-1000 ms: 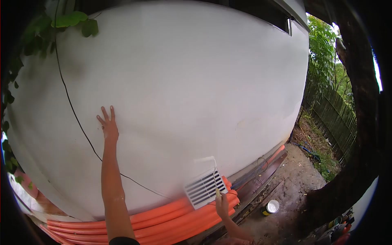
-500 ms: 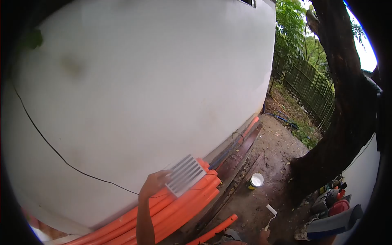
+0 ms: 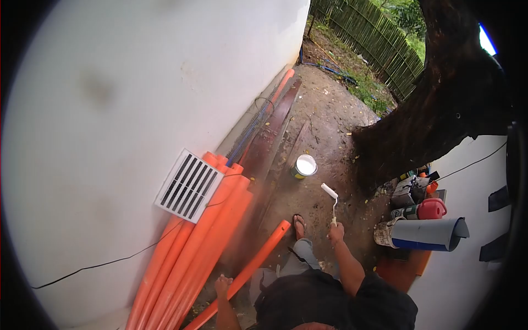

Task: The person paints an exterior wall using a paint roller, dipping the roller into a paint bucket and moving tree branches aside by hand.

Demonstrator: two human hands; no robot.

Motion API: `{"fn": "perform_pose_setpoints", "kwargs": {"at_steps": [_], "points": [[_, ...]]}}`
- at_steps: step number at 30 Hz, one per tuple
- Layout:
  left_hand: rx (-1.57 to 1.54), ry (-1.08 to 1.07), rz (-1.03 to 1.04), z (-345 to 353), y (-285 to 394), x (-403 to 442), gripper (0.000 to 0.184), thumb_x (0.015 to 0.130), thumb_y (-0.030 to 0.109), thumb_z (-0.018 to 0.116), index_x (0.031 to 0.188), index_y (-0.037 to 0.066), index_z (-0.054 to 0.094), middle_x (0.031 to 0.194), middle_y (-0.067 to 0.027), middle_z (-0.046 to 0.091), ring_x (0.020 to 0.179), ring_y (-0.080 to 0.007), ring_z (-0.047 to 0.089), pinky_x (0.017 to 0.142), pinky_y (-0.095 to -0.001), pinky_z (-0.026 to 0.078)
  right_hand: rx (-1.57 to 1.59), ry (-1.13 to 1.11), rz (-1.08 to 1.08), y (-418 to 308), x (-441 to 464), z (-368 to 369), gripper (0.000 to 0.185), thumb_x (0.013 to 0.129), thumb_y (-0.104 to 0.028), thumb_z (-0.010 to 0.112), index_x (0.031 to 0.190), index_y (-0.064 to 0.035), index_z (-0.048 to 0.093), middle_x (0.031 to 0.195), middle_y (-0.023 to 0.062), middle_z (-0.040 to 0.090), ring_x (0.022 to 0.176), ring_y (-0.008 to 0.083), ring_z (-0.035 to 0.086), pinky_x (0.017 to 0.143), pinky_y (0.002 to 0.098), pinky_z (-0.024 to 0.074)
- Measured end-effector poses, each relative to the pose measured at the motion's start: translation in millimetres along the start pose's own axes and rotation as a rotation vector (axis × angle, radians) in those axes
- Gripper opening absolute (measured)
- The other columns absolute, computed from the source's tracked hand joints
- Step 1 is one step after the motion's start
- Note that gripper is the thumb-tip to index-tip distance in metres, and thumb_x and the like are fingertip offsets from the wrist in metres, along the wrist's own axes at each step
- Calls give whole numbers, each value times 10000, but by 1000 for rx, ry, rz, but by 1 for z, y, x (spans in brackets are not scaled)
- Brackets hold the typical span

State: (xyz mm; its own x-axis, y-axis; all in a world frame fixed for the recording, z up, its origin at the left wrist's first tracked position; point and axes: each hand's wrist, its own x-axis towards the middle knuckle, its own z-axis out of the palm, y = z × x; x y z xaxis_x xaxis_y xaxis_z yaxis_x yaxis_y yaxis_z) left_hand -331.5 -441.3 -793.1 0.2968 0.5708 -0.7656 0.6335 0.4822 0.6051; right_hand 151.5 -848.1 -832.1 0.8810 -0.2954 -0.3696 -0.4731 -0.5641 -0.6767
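Note:
My right hand [image 3: 336,233] is closed round the handle of a small paint roller [image 3: 330,191], its white sleeve pointing up and left over the ground. Up and left of the roller, a bucket of white paint [image 3: 305,165] stands on the dirt. Low in the view, my left hand [image 3: 223,285] is by a single orange pipe [image 3: 247,269]; its fingers look curled, but what they hold, if anything, is too small to tell. A white slatted vent [image 3: 188,185] rests on the bundle of orange pipes [image 3: 203,236] against the white wall [image 3: 110,137].
A large tree trunk [image 3: 423,121] rises at the right. Below it are a red container [image 3: 432,208] and a grey-blue rolled sheet [image 3: 423,233] by another wall. Dark boards [image 3: 275,132] lie along the wall base. A bamboo fence [image 3: 374,44] stands behind.
The view has swung right and down. My left hand has left the wall, passed by the vent and dropped low. My right hand has carried the roller away from the vent to near the bucket.

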Motion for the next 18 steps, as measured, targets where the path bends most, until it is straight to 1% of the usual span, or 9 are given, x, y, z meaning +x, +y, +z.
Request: {"fn": "perform_pose_setpoints", "kwargs": {"at_steps": [1, 2, 4, 7, 8, 9, 10, 11, 18], "points": [[84, 21, -99, -2, -21, -11, 384, 1039, 350, 469, 948, 5, 610, 952, -141, 760, 735, -190, 691, 559, -341, 525, -15, -12, -28, 0, 8, 0, 223, 982, -210, 582, 1107, -26, 588, 763, 74, 596, 546, 186, 573, 489, 373, 473], [312, 26, -27, -2, -28, -35, 380, 1033, 358, 471, 929, 17, 603, 937, -142, 752, 703, -191, 677, 520, -345, 503, -26, -26, -58, -11, 19, 8, 226, 979, -210, 588, 1112, -26, 589, 771, 76, 603, 549, 187, 579, 492, 373, 477], [186, 55, -35, 2, -39, -64, 356, 1021, 347, 489, 909, 29, 604, 907, -136, 734, 665, -190, 657, 481, -340, 475, -61, -53, -99, -33, 42, 22, 238, 975, -214, 596, 1131, -34, 591, 793, 81, 620, 561, 188, 598, 497, 376, 486], [-305, 335, -184, 49, -14, -100, 290, 997, 288, 537, 927, 25, 638, 871, -114, 701, 672, -191, 653, 505, -329, 480, -174, -98, -32, -71, 99, 39, 272, 974, -235, 606, 1178, -55, 600, 840, 88, 637, 600, 188, 628, 496, 375, 491], [-322, 394, -187, 62, -7, -109, 269, 989, 268, 553, 933, 24, 650, 859, -106, 690, 674, -191, 652, 512, -326, 481, -141, -167, 49, -91, 112, 40, 334, 963, -255, 620, 1230, -54, 603, 942, 142, 684, 769, 271, 703, 631, 422, 545], [-276, 412, -167, 81, -1, -107, 248, 981, 249, 568, 939, 22, 661, 846, -99, 679, 676, -192, 651, 520, -322, 483, -299, -135, -23, -116, 124, 41, 391, 949, -262, 630, 1276, -51, 590, 1095, 208, 699, 1011, 372, 697, 838, 468, 542], [-18, 341, -110, 90, 0, -99, 228, 980, 225, 574, 959, 18, 668, 845, -93, 674, 691, -190, 650, 545, -323, 494, -285, -198, 102, -151, 135, 39, 417, 945, -248, 622, 1309, -48, 575, 1217, 252, 672, 1172, 436, 625, 984, 491, 481], [237, 293, -40, 99, -2, -89, 211, 980, 201, 579, 979, 14, 675, 844, -86, 669, 706, -189, 649, 569, -323, 505, -300, -200, 78, -155, 153, 49, 430, 950, -241, 613, 1333, -53, 558, 1253, 255, 654, 1181, 437, 616, 987, 502, 479], [322, 127, -152, 191, 69, -60, 343, 1078, 276, 500, 962, 0, 666, 881, -87, 675, 789, -169, 657, 685, -317, 548, -436, -309, 20, -148, 284, 138, 456, 957, -265, 569, 1375, -90, 523, 1264, 260, 637, 1195, 459, 595, 1012, 547, 465]]}}
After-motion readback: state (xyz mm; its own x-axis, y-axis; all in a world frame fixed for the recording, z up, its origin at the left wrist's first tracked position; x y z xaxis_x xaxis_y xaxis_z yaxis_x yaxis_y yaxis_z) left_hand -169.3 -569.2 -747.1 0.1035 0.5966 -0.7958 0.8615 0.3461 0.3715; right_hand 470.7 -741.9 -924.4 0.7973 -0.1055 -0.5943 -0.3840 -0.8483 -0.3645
